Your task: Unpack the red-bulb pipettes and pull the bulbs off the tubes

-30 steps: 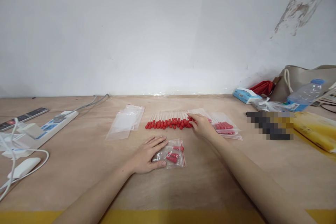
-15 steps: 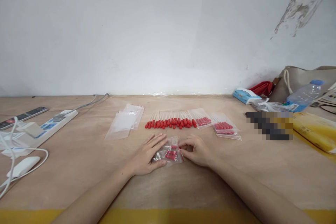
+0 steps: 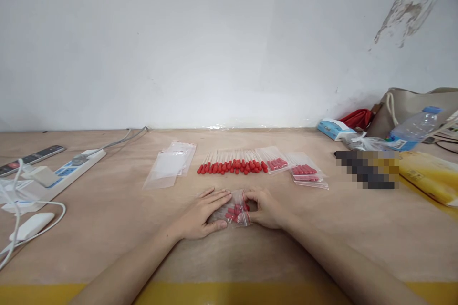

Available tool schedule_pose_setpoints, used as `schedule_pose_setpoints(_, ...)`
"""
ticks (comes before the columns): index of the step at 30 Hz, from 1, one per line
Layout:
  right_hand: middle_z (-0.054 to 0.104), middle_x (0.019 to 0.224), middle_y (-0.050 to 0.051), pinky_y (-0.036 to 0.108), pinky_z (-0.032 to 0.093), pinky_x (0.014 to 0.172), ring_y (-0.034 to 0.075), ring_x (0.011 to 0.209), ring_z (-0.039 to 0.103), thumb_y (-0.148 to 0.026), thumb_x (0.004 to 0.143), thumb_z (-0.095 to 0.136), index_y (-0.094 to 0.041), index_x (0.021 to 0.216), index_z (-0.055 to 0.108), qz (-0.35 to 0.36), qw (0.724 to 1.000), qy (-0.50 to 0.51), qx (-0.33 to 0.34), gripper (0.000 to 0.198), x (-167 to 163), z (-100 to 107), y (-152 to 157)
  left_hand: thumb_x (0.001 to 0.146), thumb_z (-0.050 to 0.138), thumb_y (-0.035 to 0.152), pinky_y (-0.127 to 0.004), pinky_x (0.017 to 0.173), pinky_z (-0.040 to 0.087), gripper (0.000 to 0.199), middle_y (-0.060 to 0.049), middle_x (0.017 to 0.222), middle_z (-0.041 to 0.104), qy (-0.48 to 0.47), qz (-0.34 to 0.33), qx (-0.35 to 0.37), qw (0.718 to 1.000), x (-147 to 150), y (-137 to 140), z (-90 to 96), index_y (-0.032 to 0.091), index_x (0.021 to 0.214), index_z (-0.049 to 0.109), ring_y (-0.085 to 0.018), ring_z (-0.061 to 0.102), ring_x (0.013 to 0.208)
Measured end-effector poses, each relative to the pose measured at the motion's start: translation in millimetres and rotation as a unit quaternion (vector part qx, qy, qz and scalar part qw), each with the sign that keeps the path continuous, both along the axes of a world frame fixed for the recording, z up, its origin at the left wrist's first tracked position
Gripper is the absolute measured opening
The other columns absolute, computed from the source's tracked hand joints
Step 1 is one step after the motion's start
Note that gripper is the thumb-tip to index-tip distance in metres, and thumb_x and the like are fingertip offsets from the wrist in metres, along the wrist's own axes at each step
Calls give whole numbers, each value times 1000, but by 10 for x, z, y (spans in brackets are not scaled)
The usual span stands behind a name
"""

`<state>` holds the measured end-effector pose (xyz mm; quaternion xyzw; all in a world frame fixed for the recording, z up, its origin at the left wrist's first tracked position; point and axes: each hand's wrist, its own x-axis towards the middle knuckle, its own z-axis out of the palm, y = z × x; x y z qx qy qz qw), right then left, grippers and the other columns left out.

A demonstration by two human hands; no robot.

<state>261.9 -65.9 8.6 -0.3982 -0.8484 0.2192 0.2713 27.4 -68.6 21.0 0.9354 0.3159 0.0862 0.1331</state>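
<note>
Shows a plain, whitish wall [image 3: 200, 43] across the whole upper half of the frame, brightest around the middle and greyer toward both sides. Carries a faint, nearly vertical change of tone right of centre, plus a few tiny dark specks. Has a ragged peeled patch [image 3: 411, 7] in the upper right corner, grey and brown beneath. Meets a light brown tabletop [image 3: 358, 238] along a nearly level line at mid-height, with thin glints there near the centre. Ends at the bottom edge in a yellow strip [image 3: 200, 293]. Looks softly lit.
</note>
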Motion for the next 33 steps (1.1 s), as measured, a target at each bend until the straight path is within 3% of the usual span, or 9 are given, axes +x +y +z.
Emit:
schedule_pose_setpoints(3, 57, 72, -2, 22, 35, 61, 11, 65, 47, -25, 72, 60, -18, 73, 58, 29, 999, 8, -16, 7, 10, 2, 8, 85, 40, 49, -44, 109, 16, 60, -4, 142, 28, 8, -5, -3, 1000, -10, 11, -7, 26, 138, 20, -20, 26, 130)
schedule_pose_setpoints(6, 55, 71, -1, 22, 36, 62, 10, 64, 45, -18, 74, 55, -18, 73, 54, 44, 999, 20, 16, 1, 10, -6, -1, 85, 40, 49, -45, 109, 15, 59, -3, 142, 28, 11, -9, 0, 1000, -18, 17, -6, 27, 137, 21, -20, 26, 130)
schedule_pose_setpoints(14, 56, 80, 3, 23, 41, 66, 12, 72, 50, -12, 79, 47, -18, 80, 55, 28, 997, 38, 56, 10, 68, -16, -7, 85, 41, 48, -45, 109, 15, 59, -1, 143, 26, 7, -11, -4, 1000, -11, 4, 12, 29, 137, 20, -20, 25, 130)
schedule_pose_setpoints(20, 58, 91, 4, 26, 44, 76, 15, 84, 54, -10, 71, 55, -19, 91, 59, 74, 993, 70, 63, 23, 71, 0, -13, 86, 41, 48, -45, 109, 15, 60, -3, 143, 26, 7, -6, 2, 1000, -18, 13, -22, 28, 138, 19, -20, 25, 131)
schedule_pose_setpoints(26, 60, 94, 3, 25, 45, 77, 13, 86, 56, -10, 75, 51, -22, 92, 61, 70, 989, 101, 86, 23, -20, -98, 17, 84, 45, 47, -43, 108, 20, 60, -4, 141, 29, -22, 1, 9, 1000, -29, 1, -44, 25, 136, 24, -21, 26, 130)
schedule_pose_setpoints(33, 60, 90, 7, 29, 46, 76, 16, 84, 54, -12, 80, 44, -18, 91, 58, 72, 986, 52, 139, 19, -15, -91, -11, 81, 49, 46, -39, 105, 27, 62, -5, 139, 33, -57, 28, -3, 998, -46, -21, -44, 24, 135, 27, -22, 30, 127)
